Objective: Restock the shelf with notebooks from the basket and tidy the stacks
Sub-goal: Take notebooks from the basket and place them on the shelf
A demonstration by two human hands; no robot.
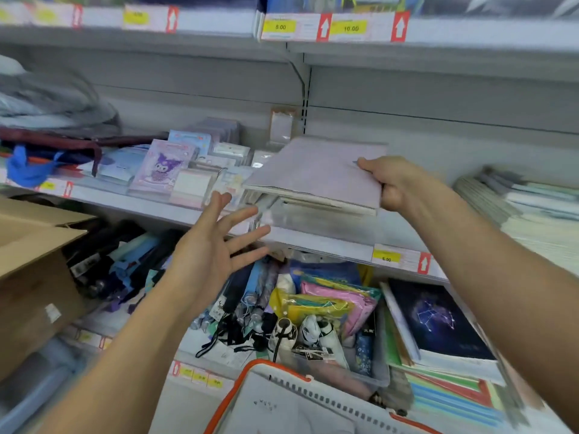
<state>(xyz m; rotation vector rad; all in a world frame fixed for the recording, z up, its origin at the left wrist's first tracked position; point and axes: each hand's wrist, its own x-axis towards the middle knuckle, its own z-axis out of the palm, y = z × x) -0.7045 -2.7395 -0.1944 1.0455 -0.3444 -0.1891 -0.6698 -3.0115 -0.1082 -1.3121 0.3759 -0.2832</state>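
A grey shelf [329, 236] runs across the middle of the view, with a higher shelf board above carrying yellow price tags [350, 28]. At the left edge a cardboard box [34, 255] juts out in front of the lower level. The basket [300, 402], white with an orange rim, sits at the bottom centre, just below the lower shelf's goods.

On the lower level lie folded umbrellas [250, 296], coloured pouches [329, 302], and at the right a stack topped by a dark starry notebook [438, 321].

On the middle shelf, far right, stand leaning stacks [517, 202] of pale books. At the left lie bags [47, 151] and small cartoon notepads [163, 167], which crowd the space just left of the spot where the notebooks are held.

The right hand [391, 183] holds a bundle of pale lilac notebooks [316, 173] by its right edge, thumb on top and fingers curled beneath, a firm closed grip. The bundle is tilted, over a clear tray [313, 217] on the middle shelf; whether it touches the tray cannot be told because of blur.

The left hand [216, 242] is spread, fingers straight and apart, holding nothing, just below and left of the bundle's near corner, in front of the shelf edge.
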